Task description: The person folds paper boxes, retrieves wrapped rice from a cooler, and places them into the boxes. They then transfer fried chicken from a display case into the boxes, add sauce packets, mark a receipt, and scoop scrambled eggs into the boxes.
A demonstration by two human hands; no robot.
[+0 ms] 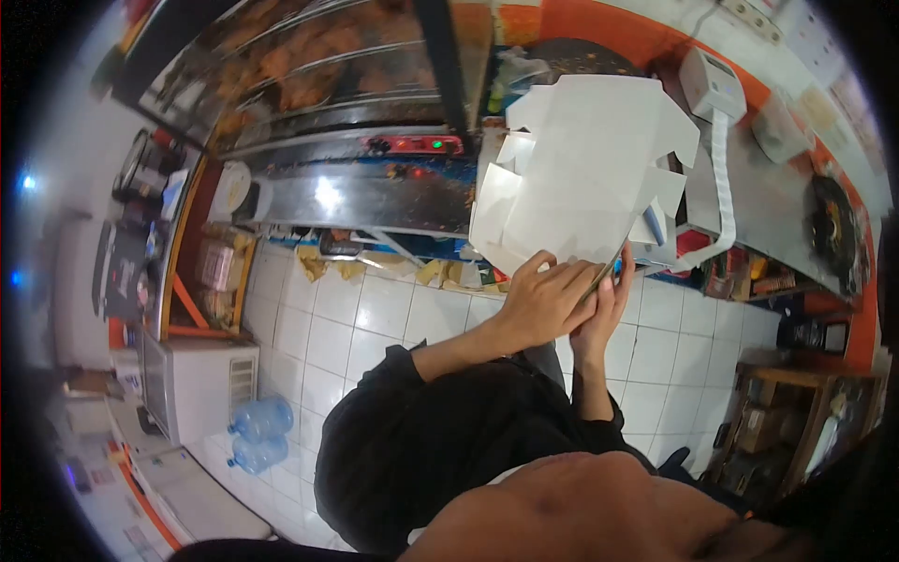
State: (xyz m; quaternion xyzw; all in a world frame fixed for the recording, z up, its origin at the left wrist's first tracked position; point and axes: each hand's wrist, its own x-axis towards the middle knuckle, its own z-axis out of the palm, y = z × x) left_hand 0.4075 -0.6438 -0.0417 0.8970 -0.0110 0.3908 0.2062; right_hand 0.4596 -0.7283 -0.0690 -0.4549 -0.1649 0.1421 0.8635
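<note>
A thin dark phone (607, 273), seen nearly edge-on with a small blue glow by the fingers, is between my two hands. My left hand (545, 302) has its fingers bent against the phone's left side. From the other side my right hand (602, 314) grips it, its fingers reaching up along the edge. The phone's faces are mostly hidden. Just beyond my hands lies a flat, unfolded white cardboard box (585, 164) with cut flaps, on the counter. A blue-and-white folded piece (653, 225) stands at its right edge.
A white label printer (712, 82) trails a long paper strip (721, 178) at the right. At the upper left is a glass display case (309, 70) with browned food. A steel counter (365, 197) runs below it. Blue water bottles (260, 436) and a wooden cabinet (791, 426) stand on the tiled floor.
</note>
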